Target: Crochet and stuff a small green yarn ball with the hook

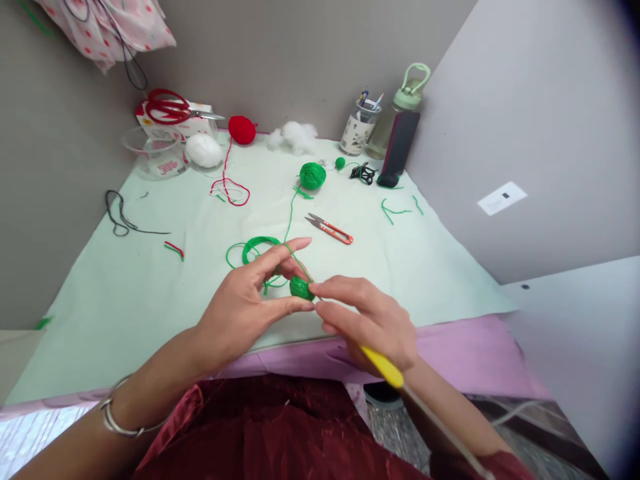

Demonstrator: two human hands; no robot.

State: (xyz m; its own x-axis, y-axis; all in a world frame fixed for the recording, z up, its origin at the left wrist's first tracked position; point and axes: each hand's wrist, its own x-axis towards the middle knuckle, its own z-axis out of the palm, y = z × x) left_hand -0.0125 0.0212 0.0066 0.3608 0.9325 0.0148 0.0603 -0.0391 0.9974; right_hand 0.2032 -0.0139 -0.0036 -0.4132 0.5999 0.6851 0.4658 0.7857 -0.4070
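Between the thumb and fingers of my left hand point(250, 287) is a small green crochet piece point(301, 288), rounded in shape. A strand of green yarn point(291, 217) runs over my left index finger, back to the green yarn ball point(313, 176). My right hand point(370, 317) grips a crochet hook point(383, 367) with a yellow handle, and its fingertips touch the right side of the piece. The hook's tip is hidden at the stitches. Behind my left hand lies a loose coil of green yarn point(260, 241).
Orange thread snips point(330, 229) lie beyond my hands. Farther back are a red yarn ball point(243, 129), a white yarn ball point(204, 150), white stuffing point(295, 137), a clear bowl point(155, 157) and red scissors point(170, 108). A pen jar point(357, 130) and a green-lidded bottle point(409, 98) stand back right.
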